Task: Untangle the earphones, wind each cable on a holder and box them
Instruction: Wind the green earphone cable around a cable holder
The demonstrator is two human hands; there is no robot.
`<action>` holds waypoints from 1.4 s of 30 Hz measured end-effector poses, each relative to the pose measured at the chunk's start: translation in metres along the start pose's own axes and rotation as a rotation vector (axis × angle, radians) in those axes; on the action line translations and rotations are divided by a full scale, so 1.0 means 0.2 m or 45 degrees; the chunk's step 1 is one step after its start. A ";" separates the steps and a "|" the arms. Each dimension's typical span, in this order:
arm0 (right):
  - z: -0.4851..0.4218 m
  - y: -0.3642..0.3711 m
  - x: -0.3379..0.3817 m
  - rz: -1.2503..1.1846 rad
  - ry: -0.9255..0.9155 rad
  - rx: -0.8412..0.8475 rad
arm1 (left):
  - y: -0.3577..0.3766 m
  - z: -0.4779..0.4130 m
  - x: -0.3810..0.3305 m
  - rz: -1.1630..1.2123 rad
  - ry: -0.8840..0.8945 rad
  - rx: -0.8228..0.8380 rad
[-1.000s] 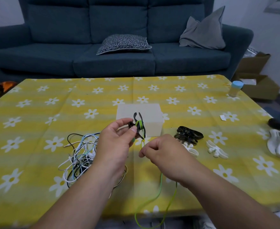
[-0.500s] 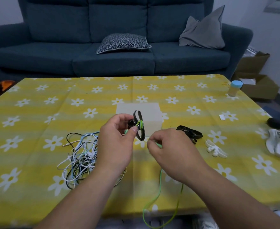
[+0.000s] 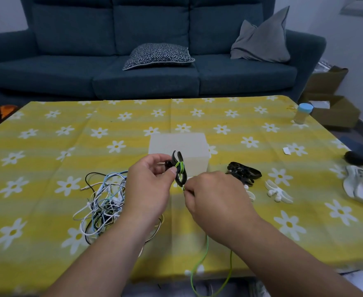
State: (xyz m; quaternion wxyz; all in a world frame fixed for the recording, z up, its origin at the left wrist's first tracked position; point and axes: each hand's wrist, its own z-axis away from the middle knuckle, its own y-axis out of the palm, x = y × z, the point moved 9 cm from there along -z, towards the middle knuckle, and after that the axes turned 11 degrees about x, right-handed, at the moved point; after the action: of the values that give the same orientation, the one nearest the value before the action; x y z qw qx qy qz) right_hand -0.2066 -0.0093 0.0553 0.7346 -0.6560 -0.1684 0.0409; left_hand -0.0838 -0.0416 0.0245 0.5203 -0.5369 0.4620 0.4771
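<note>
My left hand (image 3: 148,189) pinches a black cable holder (image 3: 180,168) that has a few turns of green earphone cable around its middle. My right hand (image 3: 217,198) grips the green cable (image 3: 204,256) just below the holder; the rest of the cable hangs in a loop past the table's front edge. A tangle of white, blue and black earphones (image 3: 103,202) lies on the cloth left of my left hand. The white box (image 3: 178,144) stands closed behind the holder. Spare black holders (image 3: 243,171) and white holders (image 3: 278,191) lie to the right.
The table wears a yellow daisy cloth (image 3: 47,168). A small jar with a blue lid (image 3: 302,113) stands at the far right corner. White objects (image 3: 362,187) lie at the right edge. A dark blue sofa (image 3: 144,61) faces the table, with cardboard boxes (image 3: 330,99) on the floor.
My right hand has moved up and toward the holder, drawing the green cable with it; the hanging loop has shortened. My left hand keeps the holder in about the same place.
</note>
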 end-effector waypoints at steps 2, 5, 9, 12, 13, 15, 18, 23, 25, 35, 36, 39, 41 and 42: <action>0.01 -0.03 -0.01 -0.029 0.001 -0.043 | 0.00 -0.01 -0.02 -0.073 0.036 0.012; 0.02 -0.06 -0.05 -0.089 0.039 -0.089 | 0.00 -0.01 -0.04 -0.110 0.061 0.040; 0.01 -0.08 -0.14 -0.199 0.139 -0.104 | -0.02 -0.03 -0.02 -0.076 0.020 0.070; 0.01 -0.07 -0.17 -0.293 0.166 -0.087 | -0.01 -0.03 0.02 0.068 -0.043 0.112; 0.01 -0.07 -0.17 -0.302 0.161 -0.076 | 0.00 -0.03 0.02 0.137 -0.065 0.132; 0.01 -0.05 -0.16 -0.316 0.152 -0.058 | 0.02 -0.02 0.03 0.218 -0.082 0.158; 0.01 -0.02 -0.16 -0.328 0.147 -0.021 | 0.02 -0.02 0.01 0.219 -0.066 0.150; 0.00 0.05 -0.06 -0.261 0.017 0.087 | 0.04 0.01 -0.02 0.080 0.005 0.126; 0.00 0.06 -0.02 -0.270 -0.029 0.099 | 0.05 0.01 -0.04 -0.005 0.049 0.115; 0.04 -0.13 -0.18 -0.549 0.080 -0.210 | 0.07 0.00 -0.04 -0.187 0.134 0.231; 0.04 -0.14 -0.23 -0.671 0.108 -0.237 | 0.09 0.00 -0.04 -0.189 0.119 0.265; 0.02 -0.10 -0.34 -1.209 0.132 -0.198 | 0.13 0.02 -0.03 -0.155 0.059 0.370; 0.01 -0.09 -0.37 -1.392 0.105 -0.180 | 0.16 0.03 -0.02 -0.082 0.012 0.444; 0.00 -0.09 -0.38 -1.431 0.094 -0.180 | 0.18 0.04 -0.01 -0.046 -0.012 0.484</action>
State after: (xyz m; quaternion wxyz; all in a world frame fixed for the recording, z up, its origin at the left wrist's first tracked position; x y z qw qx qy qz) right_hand -0.2817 -0.0334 0.0571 0.6031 -0.5142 -0.4681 -0.3908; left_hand -0.1196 -0.0351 0.0220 0.6229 -0.4350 0.5316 0.3744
